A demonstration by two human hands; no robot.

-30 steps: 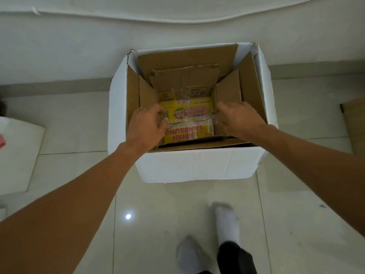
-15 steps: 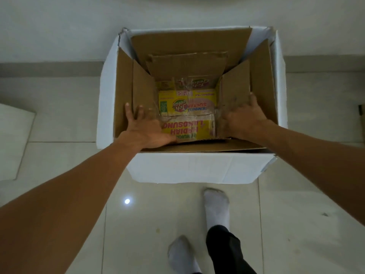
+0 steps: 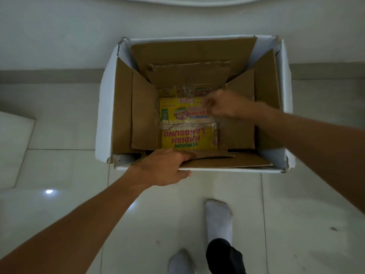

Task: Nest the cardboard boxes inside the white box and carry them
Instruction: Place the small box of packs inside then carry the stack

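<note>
The white box [image 3: 104,115] stands open on the tiled floor against the wall. A brown cardboard box [image 3: 122,107] sits nested inside it with its flaps upright. Within that is a smaller cardboard box [image 3: 144,115] whose bottom shows yellow printed panels [image 3: 189,139] under clear tape. My left hand [image 3: 164,169] clasps the near edge, fingers lying on the near cardboard flap and thumb outside the white wall. My right hand [image 3: 223,105] is deep inside, over the yellow print near the far right; it is blurred and its fingers look curled.
A white slab [image 3: 13,147] lies on the floor to the left. My two feet in white socks [image 3: 218,220] stand just in front of the box. The wall and its grey skirting [image 3: 49,76] run right behind the box.
My right hand left the right inner flap and moved to the middle over the yellow print. My left hand slid from the left inner flap to the near edge. The view came closer.
</note>
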